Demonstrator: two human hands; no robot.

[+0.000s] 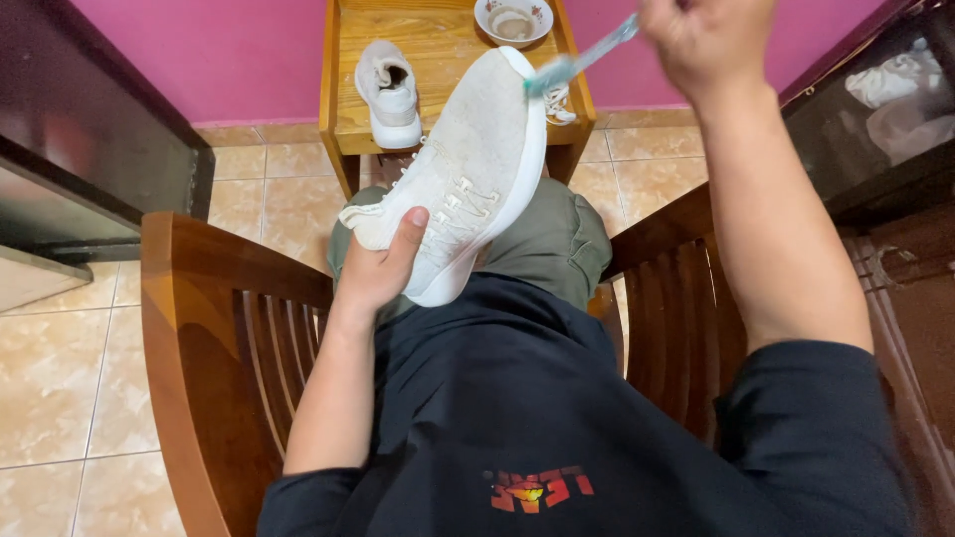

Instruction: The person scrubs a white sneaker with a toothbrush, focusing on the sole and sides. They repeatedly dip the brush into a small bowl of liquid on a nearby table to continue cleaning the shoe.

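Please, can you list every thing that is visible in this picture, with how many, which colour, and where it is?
shoe in hand: 1, white, held over the lap, toe toward the table
second shoe: 1, white, standing on the table
toothbrush: 1, pale blue, bristles at the held shoe's toe edge
bowl: 1, white patterned, on the table's far edge
small table: 1, light wood, against the pink wall
chair: 1, brown wood with slatted arms, under the person
floor tiles: beige, around the chair
left hand: grips the shoe's heel end
right hand: holds the toothbrush
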